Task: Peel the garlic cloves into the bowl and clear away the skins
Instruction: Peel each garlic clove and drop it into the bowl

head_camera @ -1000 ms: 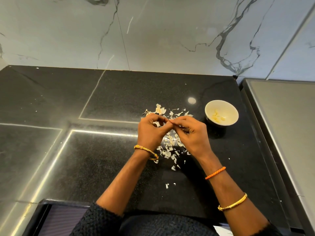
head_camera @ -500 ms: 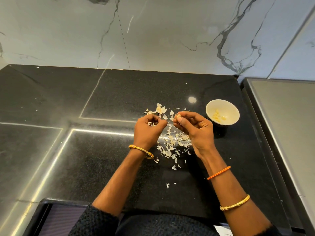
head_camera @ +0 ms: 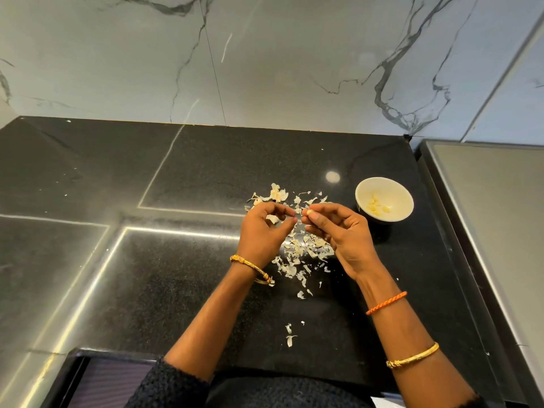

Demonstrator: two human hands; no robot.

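Note:
My right hand (head_camera: 341, 234) pinches a pale garlic clove (head_camera: 309, 213) between thumb and fingertips above the black counter. My left hand (head_camera: 265, 231) hovers just left of it with curled fingers; thumb and forefinger are close together, and whether a shred of skin is between them cannot be told. Papery garlic skins (head_camera: 297, 254) lie scattered under and around both hands. A clump of unpeeled garlic pieces (head_camera: 276, 195) sits behind the left hand. The white bowl (head_camera: 394, 189) stands to the right and holds several peeled cloves (head_camera: 376, 205).
The black granite counter (head_camera: 176, 275) meets a marble wall (head_camera: 265, 69) at the back. A grey steel surface (head_camera: 494, 216) borders the counter on the right. A few stray skins (head_camera: 290, 337) lie near the front edge.
The hands, joined on the clove a second ago, have pulled apart. The right hand kept the clove and shifted slightly right; the left drew back to the left.

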